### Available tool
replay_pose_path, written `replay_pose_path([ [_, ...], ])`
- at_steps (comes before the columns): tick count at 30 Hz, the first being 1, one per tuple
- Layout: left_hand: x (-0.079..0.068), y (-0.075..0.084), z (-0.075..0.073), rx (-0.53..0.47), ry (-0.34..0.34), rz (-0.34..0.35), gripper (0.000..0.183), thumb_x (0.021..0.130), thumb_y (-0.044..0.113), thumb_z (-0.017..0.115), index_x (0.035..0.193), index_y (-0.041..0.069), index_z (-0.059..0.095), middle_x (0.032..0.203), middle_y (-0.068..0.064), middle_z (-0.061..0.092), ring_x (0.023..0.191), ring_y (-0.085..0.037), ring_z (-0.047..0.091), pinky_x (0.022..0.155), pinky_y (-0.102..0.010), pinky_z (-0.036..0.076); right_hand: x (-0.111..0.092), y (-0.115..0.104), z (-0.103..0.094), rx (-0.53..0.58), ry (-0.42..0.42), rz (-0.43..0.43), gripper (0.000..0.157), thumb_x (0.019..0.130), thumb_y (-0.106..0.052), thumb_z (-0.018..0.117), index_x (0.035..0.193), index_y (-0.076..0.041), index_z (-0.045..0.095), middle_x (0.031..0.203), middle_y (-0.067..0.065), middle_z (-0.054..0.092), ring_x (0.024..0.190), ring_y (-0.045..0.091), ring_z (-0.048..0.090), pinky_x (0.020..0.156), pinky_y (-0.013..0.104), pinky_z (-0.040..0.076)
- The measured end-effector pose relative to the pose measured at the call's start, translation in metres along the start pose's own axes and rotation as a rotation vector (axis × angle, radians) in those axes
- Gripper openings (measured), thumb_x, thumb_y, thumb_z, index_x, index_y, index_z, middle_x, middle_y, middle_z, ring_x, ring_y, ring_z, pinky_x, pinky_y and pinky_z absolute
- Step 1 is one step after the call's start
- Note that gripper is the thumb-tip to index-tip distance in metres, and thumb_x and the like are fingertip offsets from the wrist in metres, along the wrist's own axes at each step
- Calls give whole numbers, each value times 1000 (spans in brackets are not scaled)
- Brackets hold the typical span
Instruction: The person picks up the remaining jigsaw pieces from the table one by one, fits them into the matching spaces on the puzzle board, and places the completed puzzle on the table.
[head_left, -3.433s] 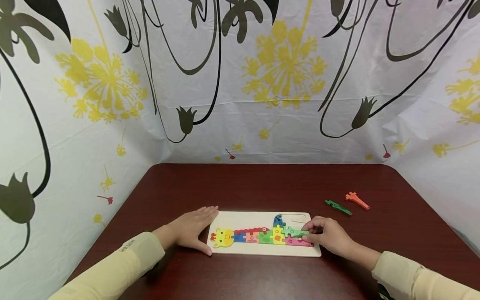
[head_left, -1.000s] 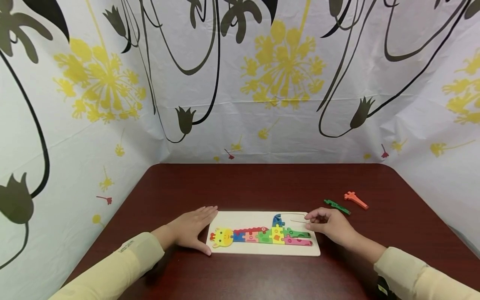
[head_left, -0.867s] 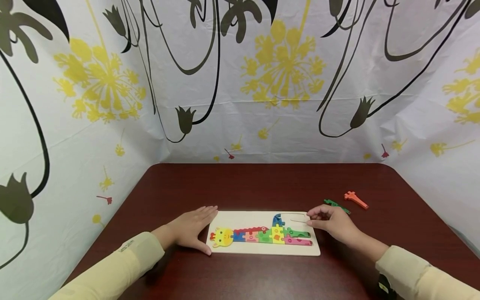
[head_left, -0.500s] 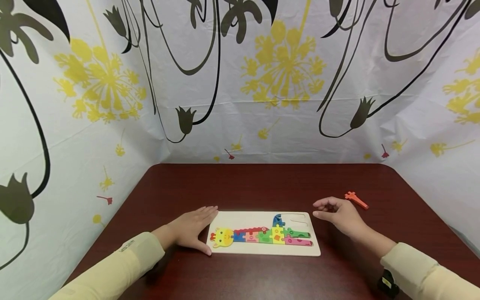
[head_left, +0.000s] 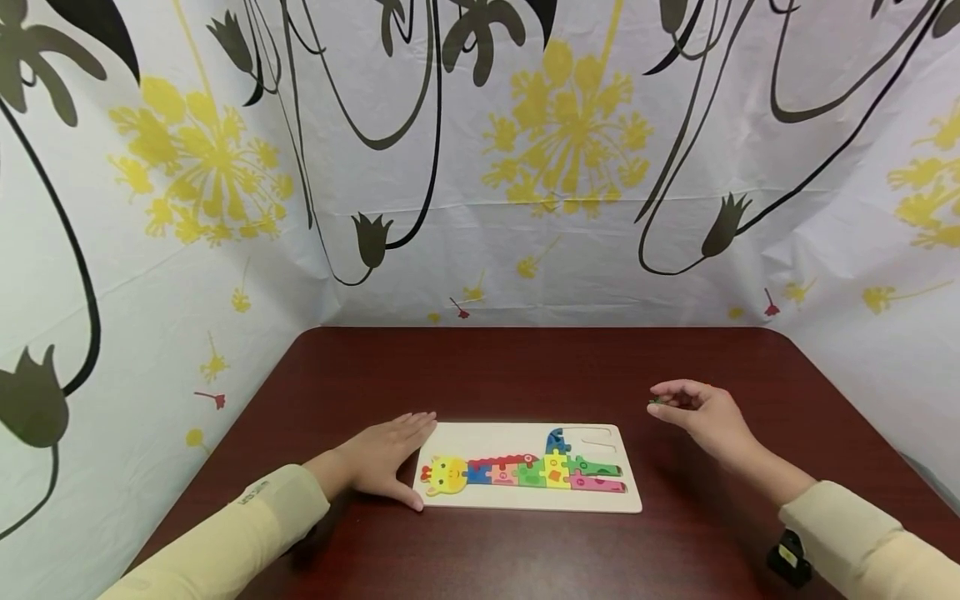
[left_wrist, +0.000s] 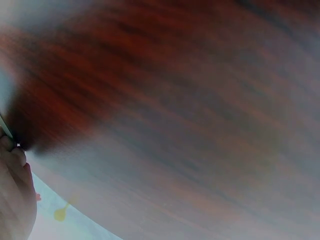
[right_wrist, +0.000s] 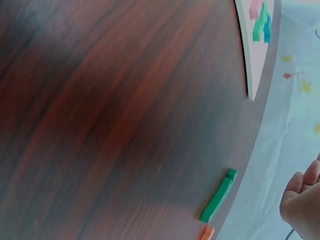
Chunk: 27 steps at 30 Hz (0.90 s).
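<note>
A pale wooden puzzle board (head_left: 487, 437) lies on the table, bearing a giraffe of coloured, interlocking pieces with a yellow head (head_left: 447, 475). My left hand (head_left: 382, 457) rests spread at its left edge, thumb at the lower corner. Beyond the board's far right corner, my right hand (head_left: 708, 417) hovers with loosely curved fingers and thumb apart. Just a tip of a green puzzle piece (head_left: 655, 401) shows beside those fingertips. The right wrist view has this green piece lying on the table, clear of the fingers, near an orange puzzle piece (right_wrist: 207, 233). In the head view my right hand hides the orange one.
The dark reddish-brown table (head_left: 480, 375) has rounded far corners. A white cloth (head_left: 570, 275) with printed flowers hangs around its back and sides. Engraved outlines (head_left: 596, 437) show on the board's upper right, beside a blue piece (head_left: 557, 440).
My right hand has left the light green leg piece in the board and moved right and away from me, over to the loose pieces. The left hand has stayed put.
</note>
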<state>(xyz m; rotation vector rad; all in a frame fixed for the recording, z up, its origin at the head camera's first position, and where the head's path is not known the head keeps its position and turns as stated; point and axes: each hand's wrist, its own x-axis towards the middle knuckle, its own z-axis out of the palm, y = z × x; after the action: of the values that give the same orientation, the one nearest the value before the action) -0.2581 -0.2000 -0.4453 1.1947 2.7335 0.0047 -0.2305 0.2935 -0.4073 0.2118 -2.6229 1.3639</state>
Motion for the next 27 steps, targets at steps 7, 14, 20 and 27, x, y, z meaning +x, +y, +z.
replay_pose_path([
  [7, 0, -1, 0, 12, 5, 6, 121, 72, 90, 42, 156, 6, 16, 161, -7, 14, 147, -21, 12, 116, -39, 16, -1, 9, -13, 3, 56, 7, 41, 88, -33, 74, 115, -3, 66, 95, -1, 66, 78, 13, 57, 58, 31, 51],
  [14, 0, 0, 0, 21, 6, 0, 122, 71, 91, 41, 156, 6, 17, 161, -7, 14, 147, -21, 13, 116, -38, 16, 0, 19, -28, 34, 86, -9, 38, 90, -31, 72, 115, -4, 65, 95, -5, 66, 81, 9, 57, 60, 27, 50],
  [20, 0, 1, 0, 19, 6, -4, 122, 71, 90, 42, 156, 6, 16, 162, -7, 13, 147, -21, 12, 117, -38, 15, 0, 30, -40, 97, 103, 34, 33, 90, -28, 72, 115, -9, 64, 94, -7, 68, 81, 4, 60, 61, 24, 51],
  [27, 0, 1, -1, 4, -4, -13, 121, 71, 89, 45, 156, 8, 15, 162, -6, 13, 147, -20, 12, 116, -38, 16, 0, 42, -52, 50, 142, 82, 36, 89, -32, 73, 119, -14, 62, 97, -17, 62, 83, -1, 56, 61, 25, 52],
])
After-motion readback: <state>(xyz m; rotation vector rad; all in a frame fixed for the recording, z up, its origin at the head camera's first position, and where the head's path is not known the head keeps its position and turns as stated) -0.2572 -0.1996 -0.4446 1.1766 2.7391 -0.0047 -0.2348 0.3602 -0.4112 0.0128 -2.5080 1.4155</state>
